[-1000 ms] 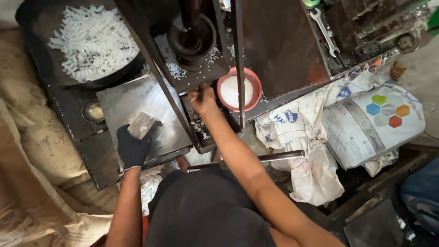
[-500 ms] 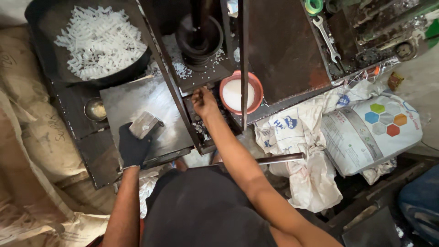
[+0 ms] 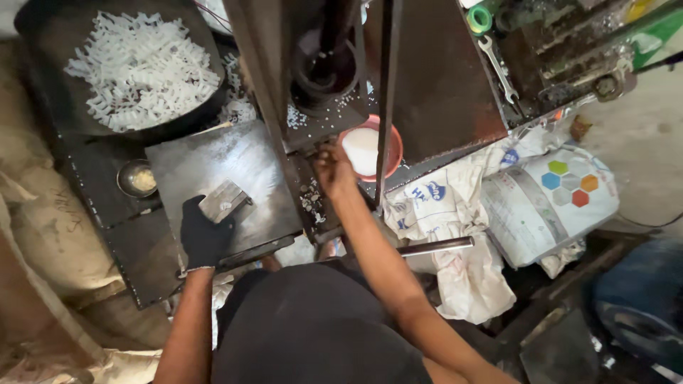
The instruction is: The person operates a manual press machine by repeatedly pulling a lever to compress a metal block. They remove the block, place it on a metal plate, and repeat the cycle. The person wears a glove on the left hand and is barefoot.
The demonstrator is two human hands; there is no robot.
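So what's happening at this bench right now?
A person leans over a dark machine bench. The gloved left hand grips a small metal block on a flat steel plate. The bare right hand rests beside a red bowl of white powder. A black pan of white pieces sits at upper left.

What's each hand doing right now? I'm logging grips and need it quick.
Left hand: gloved, closed on a small metal block on the steel plate.
Right hand: bare, beside the red bowl; grip cannot be told.
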